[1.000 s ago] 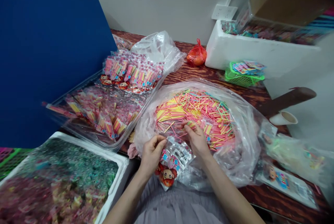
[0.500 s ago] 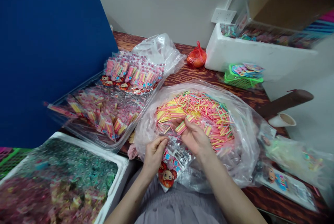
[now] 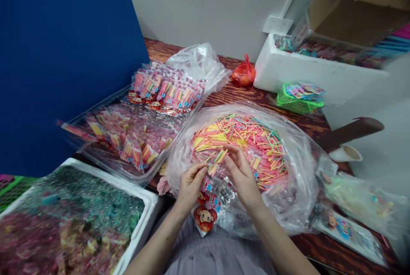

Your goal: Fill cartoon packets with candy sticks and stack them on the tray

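My left hand (image 3: 189,185) pinches the top of a small clear printed packet (image 3: 211,198) with a red cartoon face at its bottom. My right hand (image 3: 241,176) holds a small bundle of coloured sticks (image 3: 220,157) right over the packet's mouth. Both hands hover at the near edge of a big clear bag (image 3: 297,189) heaped with pink, yellow and green sticks (image 3: 246,138).
A clear tray (image 3: 105,162) of filled packets lies to the left, under a blue board (image 3: 64,61). A white foam box (image 3: 141,206) sits near left, another foam box (image 3: 307,74) at back right with a green basket (image 3: 296,102). A red bag (image 3: 243,74) and a paper cup (image 3: 347,153) stand on the wooden table (image 3: 237,91).
My right hand lifted a bundle of sticks out of the heap and brought it left to the packet that my left hand holds.
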A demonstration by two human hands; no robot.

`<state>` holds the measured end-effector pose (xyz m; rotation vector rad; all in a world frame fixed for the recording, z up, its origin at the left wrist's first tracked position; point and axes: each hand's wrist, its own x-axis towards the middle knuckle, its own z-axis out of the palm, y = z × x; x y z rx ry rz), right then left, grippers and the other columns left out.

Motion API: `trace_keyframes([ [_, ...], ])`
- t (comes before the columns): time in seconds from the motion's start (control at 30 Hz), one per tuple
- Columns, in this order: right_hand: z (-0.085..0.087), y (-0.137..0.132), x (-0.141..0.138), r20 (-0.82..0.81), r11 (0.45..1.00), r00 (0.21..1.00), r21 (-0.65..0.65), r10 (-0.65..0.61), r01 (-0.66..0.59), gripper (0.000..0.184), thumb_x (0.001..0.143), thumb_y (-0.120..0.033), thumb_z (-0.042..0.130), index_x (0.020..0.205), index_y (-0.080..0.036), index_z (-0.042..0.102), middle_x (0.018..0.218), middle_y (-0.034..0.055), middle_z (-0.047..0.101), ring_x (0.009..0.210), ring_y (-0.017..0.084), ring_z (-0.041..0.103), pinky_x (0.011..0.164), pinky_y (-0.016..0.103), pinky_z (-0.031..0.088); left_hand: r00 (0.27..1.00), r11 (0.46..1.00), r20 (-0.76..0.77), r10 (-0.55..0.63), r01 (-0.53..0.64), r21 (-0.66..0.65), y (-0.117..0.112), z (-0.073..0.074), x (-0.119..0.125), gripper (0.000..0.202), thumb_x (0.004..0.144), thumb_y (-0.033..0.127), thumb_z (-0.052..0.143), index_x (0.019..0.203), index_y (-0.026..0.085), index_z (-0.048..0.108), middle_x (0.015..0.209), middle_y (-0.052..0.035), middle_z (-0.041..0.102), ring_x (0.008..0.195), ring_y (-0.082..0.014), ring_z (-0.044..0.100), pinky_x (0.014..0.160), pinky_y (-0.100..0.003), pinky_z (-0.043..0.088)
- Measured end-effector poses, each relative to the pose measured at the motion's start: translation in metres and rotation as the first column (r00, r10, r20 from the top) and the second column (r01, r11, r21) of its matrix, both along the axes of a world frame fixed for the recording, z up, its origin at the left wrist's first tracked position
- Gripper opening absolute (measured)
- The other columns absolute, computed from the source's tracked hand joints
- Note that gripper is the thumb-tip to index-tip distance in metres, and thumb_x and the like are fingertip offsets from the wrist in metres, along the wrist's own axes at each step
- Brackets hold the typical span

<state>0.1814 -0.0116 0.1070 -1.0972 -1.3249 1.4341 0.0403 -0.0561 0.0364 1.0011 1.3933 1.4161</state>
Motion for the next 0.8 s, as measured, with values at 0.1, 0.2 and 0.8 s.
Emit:
trace_keyframes([
  [0.1,0.002,-0.002,0.0,0.177,0.983,0.983,0.168,0.046,-0.076,0.017,0.093,-0.034,0.053,0.095,-0.024,0.067,0.106,0.0044,0.066,0.103,0.021,0.058,0.091,0.033,0.043,0.999,1.0,0.033,-0.013,0.012,0.02,0.004,0.005,0.001,0.023,0.085,0.034,0.061,0.095,0.018,0.073,0.093,-0.0048,0.071,0.091,-0.0193,0.064,0.084,-0.028,0.049],
  [0.2,0.003,-0.005,0.001,0.207,0.974,0.978,0.22,0.006,-0.053,0.014,0.093,-0.03,0.054,0.096,-0.025,0.066,0.098,0.0034,0.065,0.096,0.02,0.059,0.084,0.03,0.044,0.999,0.999,0.027,-0.024,0.023,0.03,0.005,0.009,0.002,0.022,0.085,0.034,0.061,0.094,0.018,0.073,0.096,-0.0051,0.071,0.093,-0.0196,0.064,0.086,-0.029,0.049],
  [0.8,-0.011,0.034,0.114,0.392,0.97,0.902,0.224,-0.181,0.097,0.01,0.084,-0.031,0.061,0.08,-0.022,0.063,0.074,-0.0009,0.06,0.07,0.017,0.055,0.066,0.028,0.041,0.793,0.95,-0.555,-0.251,0.311,0.015,0.009,0.026,0.012,0.021,0.095,0.029,0.048,0.102,0.019,0.065,0.098,-0.0064,0.067,0.095,-0.0212,0.06,0.084,-0.034,0.046],
])
